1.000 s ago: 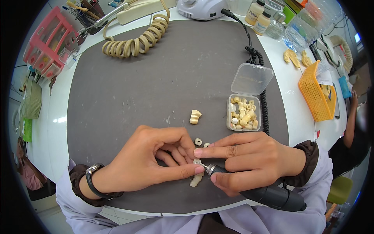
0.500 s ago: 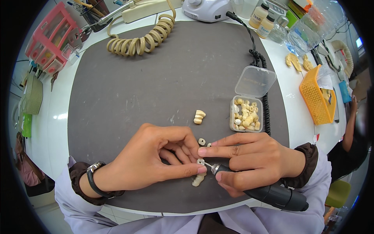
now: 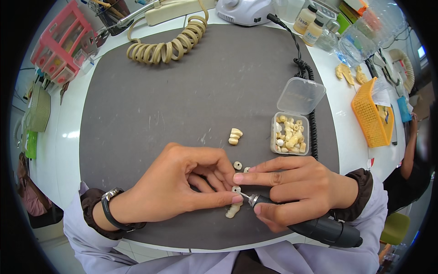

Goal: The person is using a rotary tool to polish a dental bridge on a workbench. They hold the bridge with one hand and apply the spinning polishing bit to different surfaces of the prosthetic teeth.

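My left hand [image 3: 182, 182] is closed, pinching a small pale tooth-shaped piece [image 3: 236, 190] between thumb and fingers. My right hand [image 3: 301, 192] grips a black rotary handpiece [image 3: 328, 230], its thin bit meeting that piece by my left thumb. An elongated whitish piece [image 3: 232, 212] sits just below my left thumb. Small pierced pieces [image 3: 237, 165] lie beyond my fingertips, one partly hidden by my right fingers. A cream block of joined teeth [image 3: 235, 136] is on the grey mat [image 3: 150, 100], left of an open clear box [image 3: 290, 135] of cream pieces.
A coiled beige hose [image 3: 162, 52], a white machine [image 3: 242, 10] and a black cord [image 3: 311, 123] lie beyond. A pink drawer unit [image 3: 61, 41] is left; bottles [image 3: 312, 32] and an orange basket [image 3: 370, 114] are right. A co-worker's arm [image 3: 406, 160] shows at far right.
The camera view has shifted slightly, so the table items appear a little to the right. My hands keep much the same grip, with only small movements at the piece.
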The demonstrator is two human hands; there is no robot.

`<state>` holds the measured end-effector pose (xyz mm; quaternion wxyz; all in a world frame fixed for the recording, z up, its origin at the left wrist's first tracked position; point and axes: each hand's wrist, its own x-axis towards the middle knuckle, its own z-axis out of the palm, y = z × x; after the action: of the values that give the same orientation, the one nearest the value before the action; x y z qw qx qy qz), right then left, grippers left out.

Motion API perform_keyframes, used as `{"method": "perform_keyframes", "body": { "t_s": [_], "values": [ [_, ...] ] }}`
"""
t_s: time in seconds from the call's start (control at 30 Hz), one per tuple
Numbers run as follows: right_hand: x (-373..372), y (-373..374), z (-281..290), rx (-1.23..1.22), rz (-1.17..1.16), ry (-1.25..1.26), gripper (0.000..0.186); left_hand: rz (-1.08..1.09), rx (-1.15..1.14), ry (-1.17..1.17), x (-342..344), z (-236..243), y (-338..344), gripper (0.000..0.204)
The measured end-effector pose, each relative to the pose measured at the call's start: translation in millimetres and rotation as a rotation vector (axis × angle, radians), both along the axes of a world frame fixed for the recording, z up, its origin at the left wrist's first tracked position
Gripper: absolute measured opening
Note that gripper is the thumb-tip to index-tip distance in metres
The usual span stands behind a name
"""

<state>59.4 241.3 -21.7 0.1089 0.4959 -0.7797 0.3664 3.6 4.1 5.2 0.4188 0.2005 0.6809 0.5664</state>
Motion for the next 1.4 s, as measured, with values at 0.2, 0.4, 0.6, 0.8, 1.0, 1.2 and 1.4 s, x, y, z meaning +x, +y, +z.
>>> {"method": "perform_keyframes", "body": {
  "t_s": [0.2,0.4,0.6,0.8,1.0,1.2,1.4],
  "values": [
    [-1.0,-0.3,-0.1,0.008,-0.001,0.010,0.013,0.002,-0.002,0.006,0.3,0.7,-0.5,0.017],
    [-0.7,0.0,-0.4,0.006,-0.009,0.000,0.014,-0.005,-0.005,0.010,0.0,-0.8,-0.5,0.018],
    [-0.5,-0.4,0.4,0.011,0.001,-0.001,0.014,-0.009,-0.004,0.010,0.6,-1.1,-0.4,0.018],
    [-1.1,0.0,0.0,0.000,-0.002,0.009,0.013,-0.008,-0.015,0.008,0.0,-0.4,-0.3,0.019],
    [-1.4,-1.0,-0.5,0.012,0.006,0.009,0.014,-0.016,-0.008,0.017,0.4,-1.2,-1.9,0.019],
    [-1.1,-0.3,-0.4,0.003,-0.001,0.005,0.013,-0.019,-0.004,0.010,-0.3,-1.7,-0.8,0.019],
    [-0.9,-1.2,-0.8,0.006,-0.008,0.018,0.011,-0.021,-0.007,0.014,-0.1,0.0,-0.8,0.019]
  ]
}}
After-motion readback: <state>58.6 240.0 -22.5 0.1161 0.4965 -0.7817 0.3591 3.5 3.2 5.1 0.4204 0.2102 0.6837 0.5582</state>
